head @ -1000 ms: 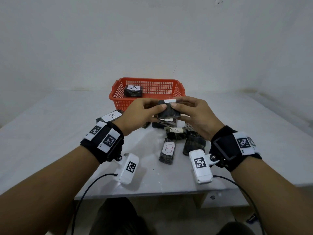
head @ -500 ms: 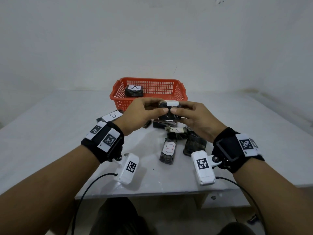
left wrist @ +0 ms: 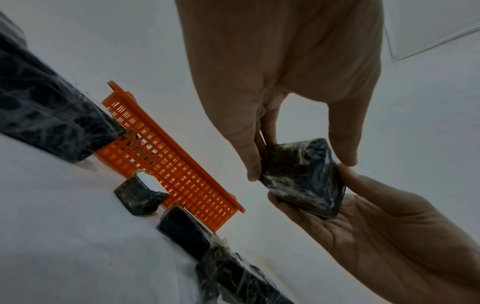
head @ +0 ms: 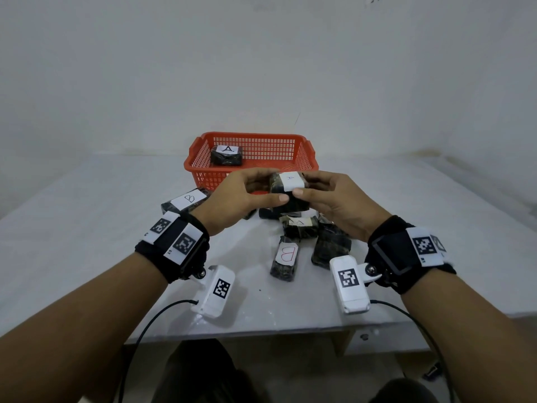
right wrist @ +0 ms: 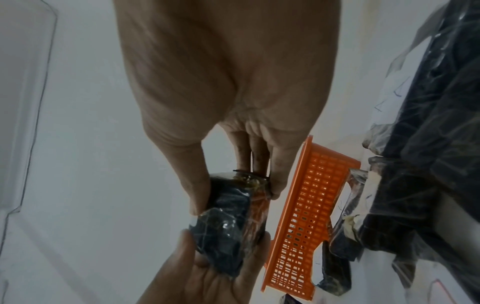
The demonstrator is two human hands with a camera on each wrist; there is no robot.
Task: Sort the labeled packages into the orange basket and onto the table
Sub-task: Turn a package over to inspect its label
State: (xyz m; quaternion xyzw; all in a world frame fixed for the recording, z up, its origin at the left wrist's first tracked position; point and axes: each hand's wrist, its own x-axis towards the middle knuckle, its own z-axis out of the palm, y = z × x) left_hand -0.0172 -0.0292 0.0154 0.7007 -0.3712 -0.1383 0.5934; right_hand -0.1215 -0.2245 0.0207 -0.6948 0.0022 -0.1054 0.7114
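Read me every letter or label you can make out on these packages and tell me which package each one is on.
"A": package in the orange basket.
"A", small and faint: held package, gripped by the left hand and the right hand.
"B", black: package by the left wrist.
"B", red: front package.
Package behind it: marks unreadable.

Eight packages, one basket (head: 305, 158), one table (head: 87, 234), two hands.
One basket package (head: 226, 156), marked A; one held package (head: 288, 185), also A, pinched between left hand (head: 232, 196) and right hand (head: 340, 205); six on table, heaped, so count unsure: far B package (head: 186, 199), near B package (head: 286, 257), four with labels unread. Two wrist cameras: left camera (head: 216, 289), right camera (head: 350, 283).
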